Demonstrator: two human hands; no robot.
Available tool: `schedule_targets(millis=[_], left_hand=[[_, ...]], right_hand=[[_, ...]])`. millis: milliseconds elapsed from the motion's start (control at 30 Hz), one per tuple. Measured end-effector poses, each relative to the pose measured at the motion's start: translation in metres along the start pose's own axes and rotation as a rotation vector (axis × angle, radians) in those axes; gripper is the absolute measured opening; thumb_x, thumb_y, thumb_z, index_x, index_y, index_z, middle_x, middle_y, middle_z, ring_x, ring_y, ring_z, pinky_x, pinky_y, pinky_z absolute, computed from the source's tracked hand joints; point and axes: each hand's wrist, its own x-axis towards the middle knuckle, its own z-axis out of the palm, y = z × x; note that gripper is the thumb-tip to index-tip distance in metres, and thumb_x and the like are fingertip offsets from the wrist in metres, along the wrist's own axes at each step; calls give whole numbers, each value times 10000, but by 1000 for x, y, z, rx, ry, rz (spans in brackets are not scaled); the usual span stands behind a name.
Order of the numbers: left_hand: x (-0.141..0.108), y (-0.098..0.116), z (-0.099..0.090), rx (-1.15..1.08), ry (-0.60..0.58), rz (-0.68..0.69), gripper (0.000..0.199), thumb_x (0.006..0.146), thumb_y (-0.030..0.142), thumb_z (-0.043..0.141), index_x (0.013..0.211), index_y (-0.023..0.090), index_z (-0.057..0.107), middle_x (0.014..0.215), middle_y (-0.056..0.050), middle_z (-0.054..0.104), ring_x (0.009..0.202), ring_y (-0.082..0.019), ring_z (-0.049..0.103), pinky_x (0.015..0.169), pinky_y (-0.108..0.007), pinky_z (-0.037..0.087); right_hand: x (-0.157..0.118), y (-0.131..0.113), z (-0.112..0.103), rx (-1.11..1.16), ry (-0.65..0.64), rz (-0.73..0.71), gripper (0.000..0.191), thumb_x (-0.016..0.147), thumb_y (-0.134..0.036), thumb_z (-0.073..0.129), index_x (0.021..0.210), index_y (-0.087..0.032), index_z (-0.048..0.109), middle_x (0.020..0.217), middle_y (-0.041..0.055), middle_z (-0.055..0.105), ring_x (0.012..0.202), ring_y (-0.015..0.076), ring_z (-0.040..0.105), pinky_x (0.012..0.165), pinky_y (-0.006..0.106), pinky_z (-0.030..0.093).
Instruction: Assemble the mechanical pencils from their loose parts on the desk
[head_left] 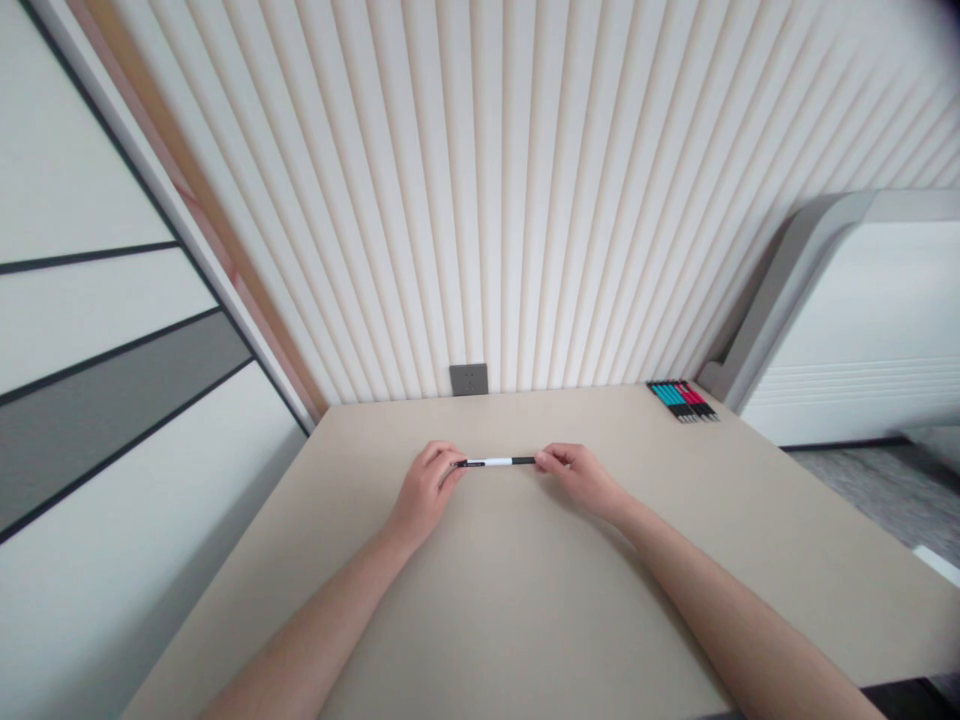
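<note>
Between my two hands a black-and-white pen [498,462] lies level, running from left to right. The fingers of my left hand [433,485] pinch its left end, where a black clip shows. At the other end, my right hand [579,475] grips the black tip part between thumb and fingers, and the very end is hidden there. Below the pen is the beige tabletop [480,580]; whether the pen touches it I cannot tell.
At the table's back right corner lies a row of several pens [681,400] with blue and red barrels. A dark wall socket [469,379] sits on the ribbed wall [495,200] behind. A white cabinet [97,600] borders the left, a bed headboard [862,320] the right.
</note>
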Motion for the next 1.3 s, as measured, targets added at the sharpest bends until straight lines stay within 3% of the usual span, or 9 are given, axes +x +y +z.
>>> schedule_targets(millis=[133,333,533,1100,1300], left_hand=[[-1,-1,0,13,-1,15,92,920,208,524,969,219,602,952,-42,573,907,-182,583,831,-321,490],[1,2,-1,11,27,1,75,919,233,526,929,218,599,932,-39,583,898,-183,588,828,-320,495],[2,4,-2,10,33,3,72,910,223,535,906,212,606,914,-34,593,881,-181,595,819,-307,495],[-2,-4,0,52,-21,29,111,921,235,533,971,207,629,960,-60,604,911,-196,588,835,-340,481],[-2,-4,1,47,-27,3,87,916,218,539,961,205,613,962,-54,595,915,-194,581,837,-342,473]], right_hand=[[0,1,0,2,32,14,506,924,-528,392,675,-171,651,617,1,598,599,141,522,590,257,384],[2,-3,-3,88,70,-47,332,847,-468,581,998,-185,666,846,41,683,764,175,598,710,290,447],[1,-1,-3,52,67,-24,270,839,-431,593,894,-183,681,805,33,676,749,171,578,693,285,427],[-1,0,-5,-78,-38,-51,371,915,-429,462,721,-159,628,648,0,606,620,129,509,614,247,388],[-3,-3,-4,-69,-1,-90,350,920,-439,461,802,-163,641,700,10,624,661,138,534,621,245,404]])
